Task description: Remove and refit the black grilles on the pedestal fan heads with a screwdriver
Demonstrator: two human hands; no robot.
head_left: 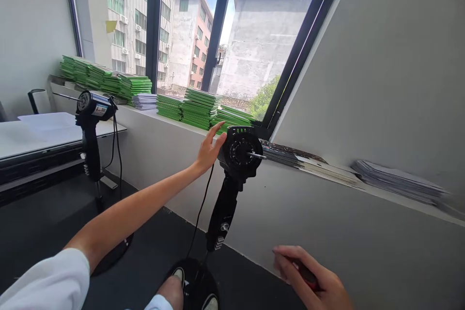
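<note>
A black fan (242, 151) on a stand, without blades or guard, faces me with its thin metal shaft (257, 155) sticking out. My left hand (209, 149) lies against the side and back of the motor housing. Its thumb and forefinger are apart and stretched; the other fingers are partly hidden. Low at the right, my right hand (308, 273) is closed around a red and black handle, apparently of a screwdriver (308, 277). Its fingertips are blurred and the tool's tip cannot be made out. The fan's neck (223, 210) leans above a round black base (196, 276) between my feet.
A second bladeless fan (95, 106) stands at the left, beside a white-topped table (47, 128). Stacks of green-edged packs (198, 106) line the window sill. Flat dark boards (283, 152) and a grey stack (399, 179) lie farther right. A black cable (203, 203) hangs behind the nearer fan.
</note>
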